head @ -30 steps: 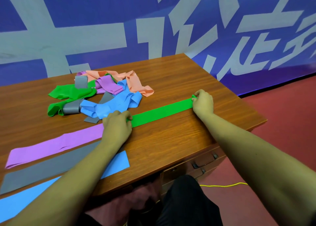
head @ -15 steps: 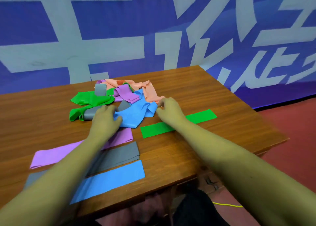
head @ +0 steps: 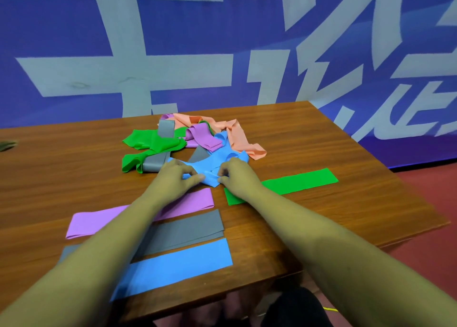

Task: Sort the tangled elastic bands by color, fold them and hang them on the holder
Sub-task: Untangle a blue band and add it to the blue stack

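A tangled pile of elastic bands [head: 195, 141] in green, grey, purple, blue and peach lies at the middle back of the wooden table [head: 321, 138]. My left hand [head: 175, 178] and my right hand [head: 235, 175] both pinch the near end of the blue band [head: 217, 158] that runs out of the pile. Flat folded bands lie nearer me: a purple band [head: 84, 224], a grey band [head: 188, 230] and a blue band [head: 180, 264] stacked in rows on the left, and a green band [head: 299, 180] on the right under my right forearm.
A blue banner with large pale characters [head: 222, 54] stands right behind the table. The table's right edge drops to a red floor [head: 430, 247]. A small dark object [head: 6, 145] sits at the far left edge. No holder is in view.
Both hands left the flat green band and moved to the pile, then closed on the blue band's near end. The camera came closer and lower.
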`<state>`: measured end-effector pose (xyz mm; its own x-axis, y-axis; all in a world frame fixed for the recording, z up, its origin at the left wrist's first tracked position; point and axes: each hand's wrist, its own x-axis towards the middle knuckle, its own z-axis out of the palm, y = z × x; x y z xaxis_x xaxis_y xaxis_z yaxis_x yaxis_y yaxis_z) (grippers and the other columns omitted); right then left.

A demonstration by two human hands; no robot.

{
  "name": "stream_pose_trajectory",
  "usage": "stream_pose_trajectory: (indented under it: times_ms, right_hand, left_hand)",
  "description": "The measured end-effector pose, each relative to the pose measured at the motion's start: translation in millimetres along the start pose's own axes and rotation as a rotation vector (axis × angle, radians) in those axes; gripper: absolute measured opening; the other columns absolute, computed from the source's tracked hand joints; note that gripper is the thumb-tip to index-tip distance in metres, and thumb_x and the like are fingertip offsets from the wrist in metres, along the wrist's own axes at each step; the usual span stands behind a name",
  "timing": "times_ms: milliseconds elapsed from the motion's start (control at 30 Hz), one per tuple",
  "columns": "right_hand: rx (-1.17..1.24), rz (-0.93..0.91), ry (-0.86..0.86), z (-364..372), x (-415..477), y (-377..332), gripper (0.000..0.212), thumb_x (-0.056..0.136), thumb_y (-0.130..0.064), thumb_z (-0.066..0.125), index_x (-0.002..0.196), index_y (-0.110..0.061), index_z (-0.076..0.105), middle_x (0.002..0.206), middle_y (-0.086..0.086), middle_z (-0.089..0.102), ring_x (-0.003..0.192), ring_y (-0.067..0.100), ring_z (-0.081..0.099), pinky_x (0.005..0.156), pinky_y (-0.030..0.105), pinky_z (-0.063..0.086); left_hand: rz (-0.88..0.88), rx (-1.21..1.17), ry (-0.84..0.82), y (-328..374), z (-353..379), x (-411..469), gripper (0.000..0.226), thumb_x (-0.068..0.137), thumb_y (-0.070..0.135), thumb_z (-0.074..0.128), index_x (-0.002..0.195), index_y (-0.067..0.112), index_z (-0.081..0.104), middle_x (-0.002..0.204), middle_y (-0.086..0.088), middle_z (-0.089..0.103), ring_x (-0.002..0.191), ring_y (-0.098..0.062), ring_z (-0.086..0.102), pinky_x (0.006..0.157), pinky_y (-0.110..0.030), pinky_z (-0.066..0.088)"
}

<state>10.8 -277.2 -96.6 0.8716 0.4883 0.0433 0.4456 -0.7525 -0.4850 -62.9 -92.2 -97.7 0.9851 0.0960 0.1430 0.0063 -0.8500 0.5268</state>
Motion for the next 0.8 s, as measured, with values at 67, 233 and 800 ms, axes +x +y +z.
stream_pose_trajectory:
  times_ms: [67, 233, 800]
  right_hand:
    - [0.048, -0.008, 0.075, -4.0, 1.3, -4.2, 0.002, 0.083, -0.022, 0.069, 0.082, -0.021, 0.068, 0.097, 0.005, 0.068, 0.094, 0.024, 0.062, 0.083, 0.04, 0.051]
    - [0.294, -0.06, 0.28, -48.3, 2.2, -32.9, 0.004, 0.079, -0.019, 0.069, 0.078, -0.021, 0.067, 0.092, 0.001, 0.067, 0.088, 0.02, 0.061, 0.08, 0.036, 0.048]
    - [0.65, -0.214, 0.621, -187.2, -31.3, -126.4, 0.004, 0.082, -0.011, 0.066, 0.08, -0.013, 0.07, 0.069, -0.006, 0.063, 0.061, 0.002, 0.052, 0.061, 0.021, 0.044]
  left_hand:
    - [0.013, 0.037, -0.02, -2.2, -5.1, -1.0, 0.019, 0.083, 0.038, 0.075, 0.095, 0.024, 0.074, 0.111, -0.003, 0.056, 0.114, -0.021, 0.046, 0.101, -0.033, 0.035]
    - [-0.038, -0.135, 0.226, 15.0, -31.6, 5.9, 0.011, 0.085, 0.025, 0.073, 0.094, 0.018, 0.073, 0.115, -0.006, 0.058, 0.115, -0.026, 0.045, 0.096, -0.028, 0.029]
    - [0.216, -0.701, 0.293, 107.0, -109.9, -16.2, 0.008, 0.088, 0.025, 0.063, 0.094, 0.025, 0.059, 0.09, 0.001, 0.066, 0.084, -0.013, 0.062, 0.079, -0.03, 0.049]
